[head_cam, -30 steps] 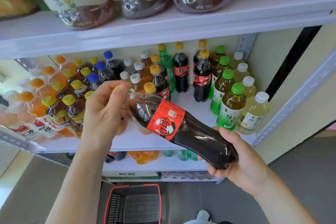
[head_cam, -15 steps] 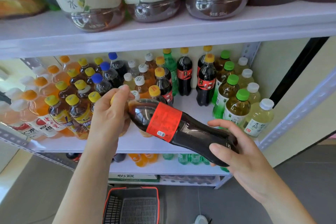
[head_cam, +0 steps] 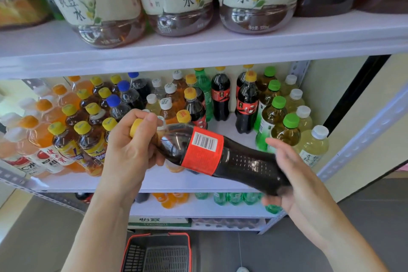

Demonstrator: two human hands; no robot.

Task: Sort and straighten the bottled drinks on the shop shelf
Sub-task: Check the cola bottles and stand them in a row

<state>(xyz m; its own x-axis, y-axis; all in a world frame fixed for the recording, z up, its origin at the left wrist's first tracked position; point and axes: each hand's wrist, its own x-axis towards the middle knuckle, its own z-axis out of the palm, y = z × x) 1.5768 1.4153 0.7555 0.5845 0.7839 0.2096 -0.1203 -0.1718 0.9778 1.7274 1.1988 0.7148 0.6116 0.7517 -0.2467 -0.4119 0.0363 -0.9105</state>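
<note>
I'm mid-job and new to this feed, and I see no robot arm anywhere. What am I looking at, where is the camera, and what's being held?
There is no machine: a person works bare-handed, and the single camera sits on their head, looking forward and down. The left hand grips the yellow-capped neck of a red-labelled cola bottle, tilted almost flat before the middle shelf. The right hand, blurred, is at its base; how its fingers close I cannot tell. On the shelf stand upright cola bottles, green-capped tea bottles and orange drinks. A basket sits on the floor below.
</note>
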